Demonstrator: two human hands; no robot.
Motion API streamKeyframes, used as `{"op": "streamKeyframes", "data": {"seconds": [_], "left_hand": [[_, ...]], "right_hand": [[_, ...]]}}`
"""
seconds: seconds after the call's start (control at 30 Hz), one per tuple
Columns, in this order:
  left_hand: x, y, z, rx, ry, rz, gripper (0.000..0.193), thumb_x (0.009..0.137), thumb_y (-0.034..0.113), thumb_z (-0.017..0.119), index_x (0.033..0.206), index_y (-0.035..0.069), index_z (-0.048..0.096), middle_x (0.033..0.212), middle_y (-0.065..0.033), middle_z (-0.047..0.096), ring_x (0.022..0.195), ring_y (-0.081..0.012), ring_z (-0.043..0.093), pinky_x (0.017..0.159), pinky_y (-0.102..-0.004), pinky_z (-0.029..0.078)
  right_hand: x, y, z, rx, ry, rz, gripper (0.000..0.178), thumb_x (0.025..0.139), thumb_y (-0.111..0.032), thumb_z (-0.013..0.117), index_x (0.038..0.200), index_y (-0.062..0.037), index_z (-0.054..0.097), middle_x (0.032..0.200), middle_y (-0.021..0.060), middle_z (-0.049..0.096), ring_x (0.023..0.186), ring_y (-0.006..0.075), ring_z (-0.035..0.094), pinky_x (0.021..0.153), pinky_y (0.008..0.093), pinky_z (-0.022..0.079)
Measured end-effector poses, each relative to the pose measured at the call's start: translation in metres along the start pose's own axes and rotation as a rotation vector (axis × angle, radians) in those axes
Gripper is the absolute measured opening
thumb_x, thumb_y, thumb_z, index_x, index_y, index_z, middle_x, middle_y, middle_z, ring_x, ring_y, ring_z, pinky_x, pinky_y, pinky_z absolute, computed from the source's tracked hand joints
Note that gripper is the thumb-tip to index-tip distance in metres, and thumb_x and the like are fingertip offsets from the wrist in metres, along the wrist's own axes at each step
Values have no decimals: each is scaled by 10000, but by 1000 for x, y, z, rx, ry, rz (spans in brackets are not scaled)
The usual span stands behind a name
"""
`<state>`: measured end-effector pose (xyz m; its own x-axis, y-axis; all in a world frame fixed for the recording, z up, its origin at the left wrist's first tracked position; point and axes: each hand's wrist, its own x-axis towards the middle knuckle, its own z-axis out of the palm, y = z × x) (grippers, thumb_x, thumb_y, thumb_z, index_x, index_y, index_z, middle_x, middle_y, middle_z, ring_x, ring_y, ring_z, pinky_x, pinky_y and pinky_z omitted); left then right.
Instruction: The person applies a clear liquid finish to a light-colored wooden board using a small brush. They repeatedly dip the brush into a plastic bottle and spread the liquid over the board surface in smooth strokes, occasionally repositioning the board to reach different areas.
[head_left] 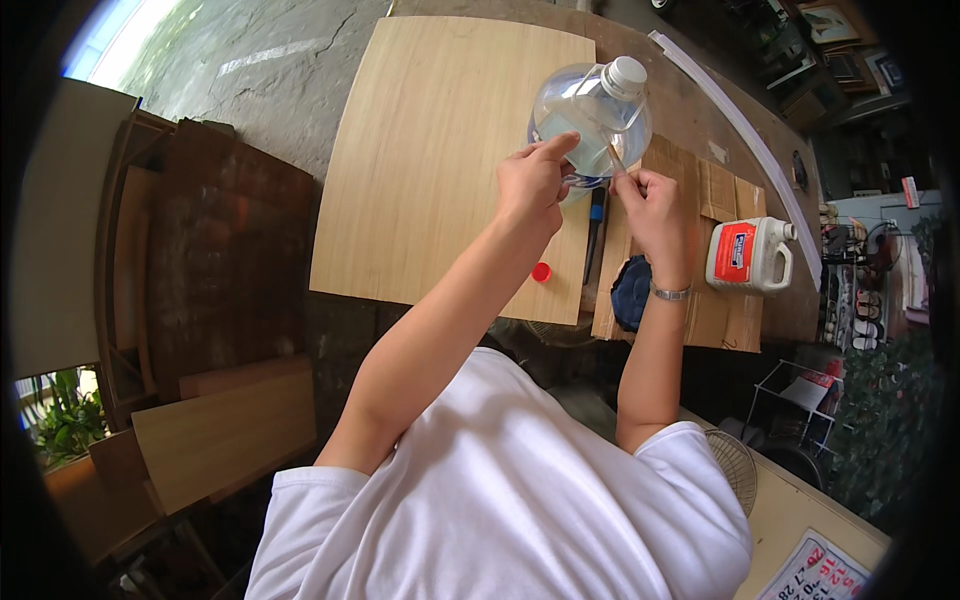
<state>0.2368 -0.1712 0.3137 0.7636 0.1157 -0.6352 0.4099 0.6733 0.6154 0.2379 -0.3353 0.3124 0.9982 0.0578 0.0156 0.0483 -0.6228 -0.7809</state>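
A large clear plastic jug with a white cap and carrying handle stands at the far edge of a light wooden board. In front of it, my left hand is closed, its thumb and index finger reaching toward the jug's side; what it grips, if anything, is hidden. My right hand pinches a thin light-brown stick that points up against the jug. On the board nearer me lies a small red cap. A tool with a blue-and-black handle lies along the board's right edge.
Flattened cardboard covers the right side of the worktop. On it are a white jug with a red label and a dark blue cloth item. A long pale strip curves along the far right edge. Wooden panels lean at the left.
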Motion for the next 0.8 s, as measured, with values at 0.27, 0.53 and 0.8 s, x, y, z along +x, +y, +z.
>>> {"op": "streamKeyframes", "data": {"seconds": [0.27, 0.53, 0.8], "left_hand": [[5, -2, 2, -15, -19, 20, 246, 796, 204, 789, 917, 63, 629, 823, -7, 570, 764, -122, 549, 647, -293, 419], [8, -3, 7, 3, -28, 19, 263, 796, 203, 792, 939, 61, 624, 824, -11, 572, 762, -123, 546, 636, -289, 423], [12, -3, 9, -62, 18, 41, 251, 782, 150, 798, 906, 0, 639, 793, -59, 581, 731, -142, 553, 527, -271, 391]], "right_hand": [[10, 12, 3, 191, -23, -96, 283, 954, -203, 624, 800, 25, 689, 615, -73, 484, 559, 16, 369, 489, 233, 272], [10, 10, -10, 178, -47, -70, 319, 931, -224, 638, 775, 53, 653, 566, -11, 499, 556, 40, 407, 504, 265, 344], [12, 11, -15, 228, -179, -138, 285, 954, -213, 629, 825, 36, 680, 628, -73, 493, 575, 15, 390, 520, 221, 308]]}}
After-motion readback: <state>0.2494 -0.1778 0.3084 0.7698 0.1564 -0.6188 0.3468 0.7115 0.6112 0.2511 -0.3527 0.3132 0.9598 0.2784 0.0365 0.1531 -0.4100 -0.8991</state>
